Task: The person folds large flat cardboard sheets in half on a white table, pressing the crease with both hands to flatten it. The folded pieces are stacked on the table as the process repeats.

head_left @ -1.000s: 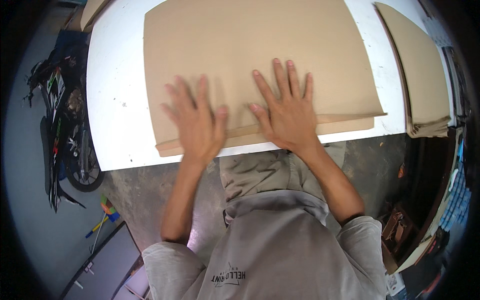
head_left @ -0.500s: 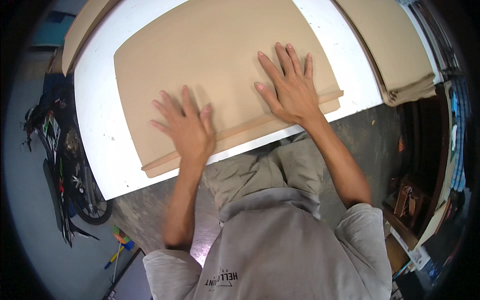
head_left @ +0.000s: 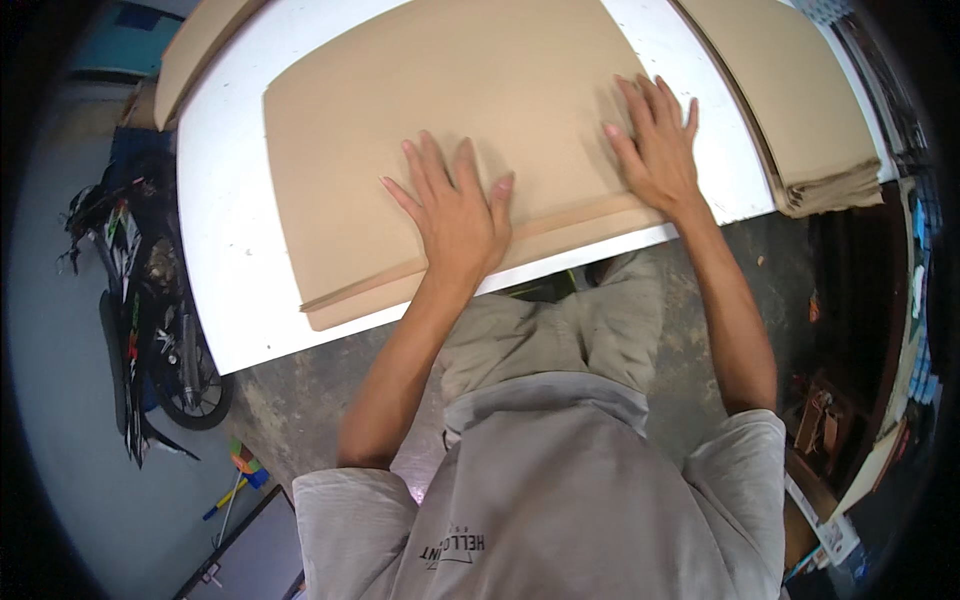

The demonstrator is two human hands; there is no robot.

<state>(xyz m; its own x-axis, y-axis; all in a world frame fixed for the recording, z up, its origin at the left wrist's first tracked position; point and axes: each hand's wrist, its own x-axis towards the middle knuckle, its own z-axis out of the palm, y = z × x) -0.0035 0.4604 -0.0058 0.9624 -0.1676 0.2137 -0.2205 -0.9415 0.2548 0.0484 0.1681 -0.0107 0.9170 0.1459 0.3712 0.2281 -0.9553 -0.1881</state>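
A large sheet of brown kraft paper (head_left: 360,120) lies on a white tabletop, with a folded strip (head_left: 570,225) along its near edge. My left hand (head_left: 455,215) rests on the sheet near the middle of that strip, fingers spread and the heel of the palm over the fold. Toward the sheet's right edge, my right hand (head_left: 660,155) lies with fingers apart, its wrist crossing the right end of the strip. Neither hand grips anything. Whether the sheet is a single layer or a flat bag cannot be told.
The white table (head_left: 225,250) shows around the sheet. A stack of brown paper (head_left: 790,100) sits at the right, its near ends overhanging the table edge. Another brown sheet (head_left: 195,50) curves up at the far left. A motorbike (head_left: 150,310) stands on the floor left of the table.
Both hands have slid to the right along the folded strip, the left from near the sheet's left end toward its middle. The view has also shifted slightly.
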